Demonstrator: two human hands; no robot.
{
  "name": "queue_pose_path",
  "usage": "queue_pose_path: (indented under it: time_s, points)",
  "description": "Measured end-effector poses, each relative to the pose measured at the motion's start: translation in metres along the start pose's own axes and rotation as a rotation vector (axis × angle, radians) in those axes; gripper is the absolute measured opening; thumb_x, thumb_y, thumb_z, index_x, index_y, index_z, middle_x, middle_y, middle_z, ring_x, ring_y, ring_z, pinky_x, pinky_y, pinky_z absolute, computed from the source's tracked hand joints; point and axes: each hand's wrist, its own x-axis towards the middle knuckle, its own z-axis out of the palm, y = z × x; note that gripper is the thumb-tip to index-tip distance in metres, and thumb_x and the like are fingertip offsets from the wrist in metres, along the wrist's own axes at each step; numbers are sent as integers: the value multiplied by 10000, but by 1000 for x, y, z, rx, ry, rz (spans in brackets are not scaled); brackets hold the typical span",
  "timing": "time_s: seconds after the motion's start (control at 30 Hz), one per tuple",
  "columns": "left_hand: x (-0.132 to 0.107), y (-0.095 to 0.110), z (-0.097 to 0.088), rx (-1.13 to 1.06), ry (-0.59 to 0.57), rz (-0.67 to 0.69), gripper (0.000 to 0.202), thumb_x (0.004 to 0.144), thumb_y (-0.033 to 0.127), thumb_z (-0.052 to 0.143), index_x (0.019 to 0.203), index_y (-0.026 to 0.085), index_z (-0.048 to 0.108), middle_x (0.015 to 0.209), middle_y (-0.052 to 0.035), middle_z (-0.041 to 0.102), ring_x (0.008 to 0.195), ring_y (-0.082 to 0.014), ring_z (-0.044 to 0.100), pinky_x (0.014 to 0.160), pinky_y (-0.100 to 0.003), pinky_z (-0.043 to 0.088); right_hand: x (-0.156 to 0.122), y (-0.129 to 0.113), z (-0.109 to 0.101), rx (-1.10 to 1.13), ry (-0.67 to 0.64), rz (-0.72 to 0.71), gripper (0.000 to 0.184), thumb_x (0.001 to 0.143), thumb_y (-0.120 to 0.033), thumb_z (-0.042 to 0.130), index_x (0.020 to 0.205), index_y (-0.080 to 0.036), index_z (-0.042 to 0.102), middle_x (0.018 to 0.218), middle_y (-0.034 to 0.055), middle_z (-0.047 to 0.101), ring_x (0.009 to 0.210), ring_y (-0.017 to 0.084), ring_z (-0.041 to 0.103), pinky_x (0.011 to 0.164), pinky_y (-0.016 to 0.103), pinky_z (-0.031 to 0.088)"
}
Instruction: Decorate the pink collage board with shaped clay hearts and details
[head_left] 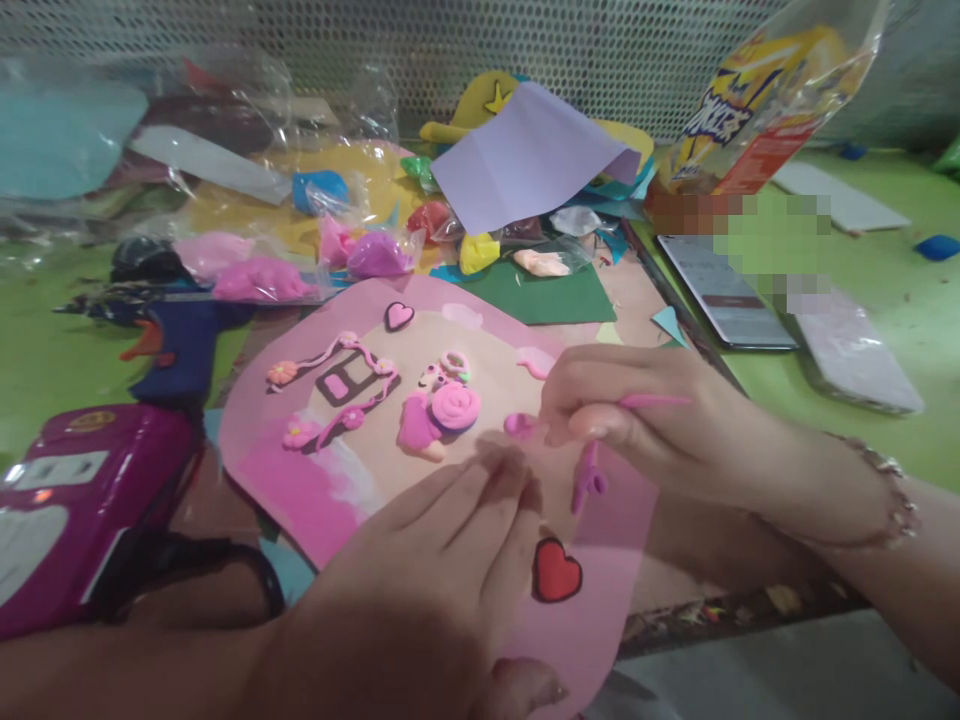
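My left hand point(435, 550) lies with its fingers flat on a pink foam board point(255, 430). My right hand point(630, 410), closed in a pinch, holds a thin pink modelling tool point(652, 401) whose tip is hidden behind the fingers. Just left of those fingertips is a small pink clay piece point(519, 425); below them sits a curled purple clay strip point(589, 478). Also on the board are a clay snail-like figure point(454, 406) with a pink spiral, a dark clay frame point(324, 385) with flowered strips, a red heart point(557, 570) and a small pink heart point(399, 316).
Bagged clay lumps point(379, 253) in several colours lie behind the board. At left are a blue glue gun point(184, 350) and a purple power socket point(82, 500) with a black cable. A phone point(724, 290) and a snack bag point(757, 110) are at right. Lilac paper point(532, 160) lies at the back.
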Motion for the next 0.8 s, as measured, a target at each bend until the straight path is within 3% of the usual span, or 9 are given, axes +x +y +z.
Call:
queue_pose_path:
  time_s: [0.2, 0.33, 0.6, 0.8]
  points:
    - [2, 1, -2, -32, -24, -7, 641, 823, 608, 548, 1264, 145, 596, 1378, -107, 517, 1273, -285, 486, 1074, -380, 376, -1, 2, -4, -10, 13, 30, 403, 1007, -378, 280, 791, -181, 558, 759, 21, 604, 720, 122, 555, 671, 244, 437]
    - [2, 1, 0, -23, 21, -7, 670, 802, 602, 580, 1273, 125, 584, 1406, -118, 482, 1305, -286, 449, 1103, -371, 337, -1, 1, -6, -22, 56, 38, 400, 1010, -366, 272, 793, -186, 555, 747, 19, 607, 718, 127, 559, 677, 252, 432]
    - [-2, 3, 4, -51, -9, -40, 643, 844, 605, 525, 1307, 160, 553, 1432, -60, 459, 1332, -256, 417, 1102, -364, 337, -1, -1, -1, 30, -10, -23, 403, 1009, -371, 265, 812, -161, 547, 760, 17, 577, 717, 104, 533, 668, 219, 427]
    - [-1, 3, 2, -31, 13, -35, 660, 805, 584, 597, 1287, 133, 572, 1415, -96, 478, 1326, -272, 423, 1113, -362, 329, 0, 3, -1, 14, 6, 2, 350, 1006, -331, 309, 819, -178, 562, 784, 23, 603, 755, 121, 554, 679, 242, 433]
